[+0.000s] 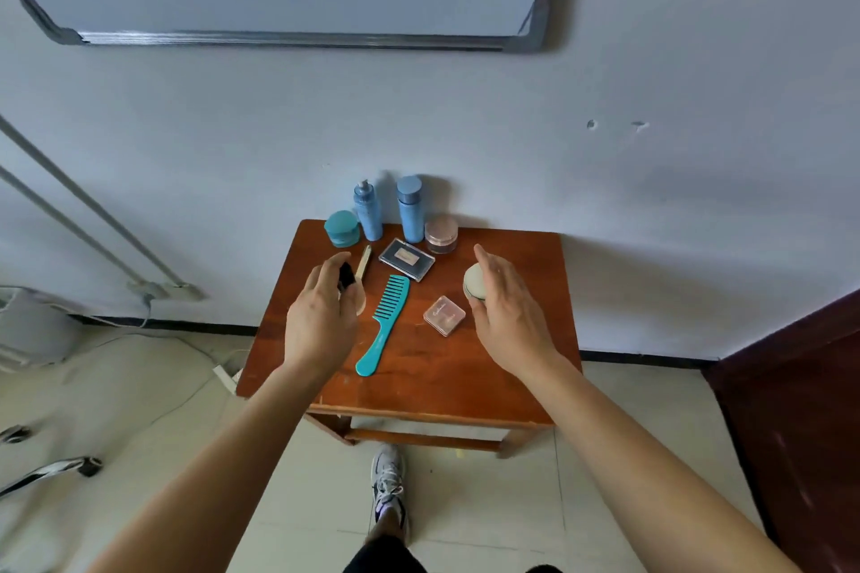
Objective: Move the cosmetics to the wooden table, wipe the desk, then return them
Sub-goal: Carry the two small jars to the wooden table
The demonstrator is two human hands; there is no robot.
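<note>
The left hand [321,316] hovers over the left part of the wooden table [419,391]. Its fingers [325,268] are curled round a small black-topped item [346,275]; only the dark top and a pale patch beneath it show, so what it is cannot be told. At the hand's 12 o'clock a teal jar [342,228] stands at the table's far edge, and at 1 o'clock a slim gold tube [364,263] lies just beside the fingertips. A blue pump bottle [367,214] and a blue capped bottle [409,209] stand upright at the table's 12 o'clock, by the wall, with a pinkish jar [441,235] just beside them. A black palette [406,259] lies flat near the bottles. A teal comb [384,326] lies between the hands, handle toward 6 o'clock. A pink square compact [444,315] lies at 9 o'clock of the right hand [507,312], close to it. That hand grips a round pale case [472,283], thumb on its near side and slightly bent fingers [484,258] over the far side; whether the case touches the table cannot be told.
</note>
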